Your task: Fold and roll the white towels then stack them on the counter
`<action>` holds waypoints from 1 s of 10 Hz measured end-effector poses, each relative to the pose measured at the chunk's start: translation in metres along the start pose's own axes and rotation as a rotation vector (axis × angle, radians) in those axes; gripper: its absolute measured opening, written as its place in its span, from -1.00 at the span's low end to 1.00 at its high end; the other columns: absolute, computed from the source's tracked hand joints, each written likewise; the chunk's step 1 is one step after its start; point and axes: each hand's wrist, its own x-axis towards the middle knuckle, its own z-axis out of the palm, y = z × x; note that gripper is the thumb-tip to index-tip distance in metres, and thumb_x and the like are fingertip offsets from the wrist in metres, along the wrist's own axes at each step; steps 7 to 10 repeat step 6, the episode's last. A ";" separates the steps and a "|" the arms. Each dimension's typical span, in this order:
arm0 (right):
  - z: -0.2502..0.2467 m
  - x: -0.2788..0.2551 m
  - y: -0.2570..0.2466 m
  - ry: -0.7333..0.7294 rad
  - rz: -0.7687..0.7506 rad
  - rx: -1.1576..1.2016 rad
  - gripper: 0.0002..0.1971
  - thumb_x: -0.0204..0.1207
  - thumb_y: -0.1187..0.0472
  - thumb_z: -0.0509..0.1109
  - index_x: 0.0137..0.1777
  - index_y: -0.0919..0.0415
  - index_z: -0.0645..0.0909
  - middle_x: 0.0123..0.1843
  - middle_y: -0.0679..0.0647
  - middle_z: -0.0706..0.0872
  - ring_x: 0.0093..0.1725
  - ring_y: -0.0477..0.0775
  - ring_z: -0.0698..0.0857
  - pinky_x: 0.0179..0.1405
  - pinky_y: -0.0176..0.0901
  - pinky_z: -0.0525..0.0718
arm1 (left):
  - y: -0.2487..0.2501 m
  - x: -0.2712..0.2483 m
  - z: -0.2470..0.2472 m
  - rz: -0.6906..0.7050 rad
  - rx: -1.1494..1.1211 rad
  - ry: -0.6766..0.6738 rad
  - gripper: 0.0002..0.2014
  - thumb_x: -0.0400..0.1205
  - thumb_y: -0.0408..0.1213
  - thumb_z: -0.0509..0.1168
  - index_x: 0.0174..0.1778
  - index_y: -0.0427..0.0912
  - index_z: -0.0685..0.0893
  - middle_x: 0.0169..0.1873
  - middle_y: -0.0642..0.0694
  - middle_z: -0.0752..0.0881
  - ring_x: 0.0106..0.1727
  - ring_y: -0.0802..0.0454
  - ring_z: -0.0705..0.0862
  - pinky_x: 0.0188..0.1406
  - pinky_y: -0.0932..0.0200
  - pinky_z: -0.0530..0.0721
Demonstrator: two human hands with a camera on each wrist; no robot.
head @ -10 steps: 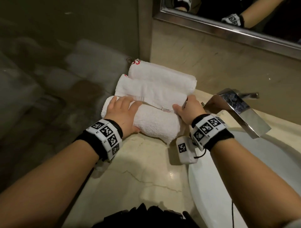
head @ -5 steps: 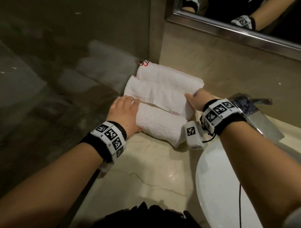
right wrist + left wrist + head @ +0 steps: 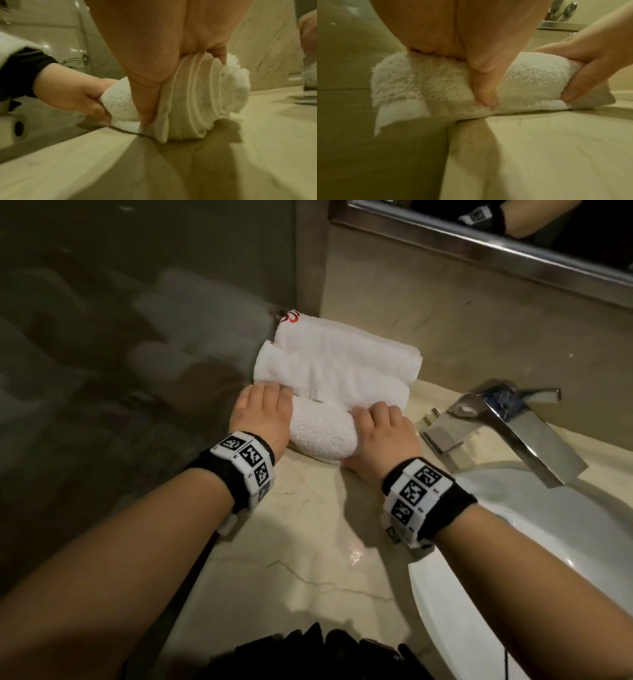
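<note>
The nearest white terry-cloth rolled towel (image 3: 320,433) lies on the pale veined marble surface (image 3: 291,542) w/ its long axis running left-right across the person's front, i.e. square to both forearms, and it sits directly under the fingers, not ahead of them. Left hand (image 3: 262,414) caps the left end, right hand (image 3: 383,436) the right end, so neither is nearer; each has its own end. Both grip: left wrist view shows left thumb pressed into the near face w/ fingers draped over the top, and right thumb (image 3: 583,86) pinching the other end; right wrist view shows the spiral layers of that end under the palm. Two more white rolled towels (image 3: 339,364) lie parallel just behind, touching the front one, stacked toward the wall. Left end of the front roll overhangs the surface edge a bit, w/ a loose flap hanging. Judgement: any lift or nudge has to go up/back, keeping the axis parallel to the others, both hands together or the roll loosens.
</note>
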 end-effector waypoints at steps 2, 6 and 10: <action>0.003 0.021 0.007 -0.004 0.016 0.008 -0.19 0.31 -0.09 0.46 0.49 0.14 0.17 0.35 0.19 0.35 0.32 0.24 0.34 0.28 -0.01 0.33 | 0.001 0.026 0.005 0.013 0.039 0.000 -0.38 0.60 -0.23 0.14 0.54 -0.28 0.07 0.48 -0.29 0.22 0.50 -0.25 0.21 0.56 -0.08 0.07; -0.056 -0.028 0.042 -0.073 0.123 0.297 -0.40 0.45 -0.11 0.35 0.44 0.04 0.32 0.43 0.15 0.42 0.41 0.20 0.42 0.41 -0.03 0.39 | -0.008 -0.008 -0.048 -0.034 -0.090 -0.203 -0.27 0.40 0.09 0.36 0.46 -0.01 0.27 0.44 -0.13 0.30 0.48 -0.18 0.30 0.45 0.00 0.34; -0.056 -0.028 0.042 -0.073 0.123 0.297 -0.40 0.45 -0.11 0.35 0.44 0.04 0.32 0.43 0.15 0.42 0.41 0.20 0.42 0.41 -0.03 0.39 | -0.008 -0.008 -0.048 -0.034 -0.090 -0.203 -0.27 0.40 0.09 0.36 0.46 -0.01 0.27 0.44 -0.13 0.30 0.48 -0.18 0.30 0.45 0.00 0.34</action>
